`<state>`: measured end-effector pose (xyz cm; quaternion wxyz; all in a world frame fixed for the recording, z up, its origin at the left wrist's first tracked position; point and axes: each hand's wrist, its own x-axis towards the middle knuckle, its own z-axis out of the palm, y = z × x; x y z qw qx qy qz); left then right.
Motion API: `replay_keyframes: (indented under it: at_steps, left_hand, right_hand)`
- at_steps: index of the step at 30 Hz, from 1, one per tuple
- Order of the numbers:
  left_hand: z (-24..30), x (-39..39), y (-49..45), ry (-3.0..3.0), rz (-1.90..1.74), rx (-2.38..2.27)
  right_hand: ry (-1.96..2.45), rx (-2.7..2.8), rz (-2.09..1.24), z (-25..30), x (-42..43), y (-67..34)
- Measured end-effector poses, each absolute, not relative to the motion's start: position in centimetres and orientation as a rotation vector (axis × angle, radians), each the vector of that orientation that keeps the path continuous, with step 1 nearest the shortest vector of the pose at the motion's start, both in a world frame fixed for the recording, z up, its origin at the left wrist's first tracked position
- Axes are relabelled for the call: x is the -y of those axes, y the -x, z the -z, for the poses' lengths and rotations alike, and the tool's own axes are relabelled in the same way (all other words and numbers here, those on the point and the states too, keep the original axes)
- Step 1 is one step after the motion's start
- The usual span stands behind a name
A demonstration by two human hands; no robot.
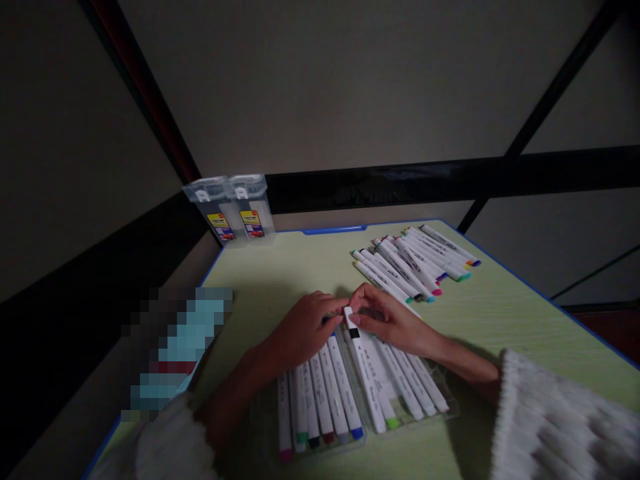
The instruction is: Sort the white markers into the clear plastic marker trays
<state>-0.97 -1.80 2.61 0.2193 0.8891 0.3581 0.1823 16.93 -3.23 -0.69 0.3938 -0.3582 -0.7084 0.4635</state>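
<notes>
A white marker with a black band near its upper end lies slanted over the right half of a clear plastic case. My right hand is closed on that upper end, thumb against the band. My left hand is over the upper ends of markers in the left half of the case. Its thumb and forefinger are bent together beside the marker's top; what they pinch, if anything, is hidden. Several white markers with coloured ends fill the left half, and more markers lie in the right half.
Loose markers are spread in a row at the back right of the pale green table. Two clear lidded boxes stand at the back left corner. A blue handle-like strip runs along the back edge. A blurred-out light-blue object is at the left.
</notes>
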Motion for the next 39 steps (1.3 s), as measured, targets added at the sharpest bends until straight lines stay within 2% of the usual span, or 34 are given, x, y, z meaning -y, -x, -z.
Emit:
replay_keyframes:
  at_steps: [39]
  left_hand:
    - [-1.88, 1.67, 1.07, -2.244, -0.526, -1.082]
  right_hand:
    - [0.972, 1.859, -1.073, 0.89, 3.22, -16.98]
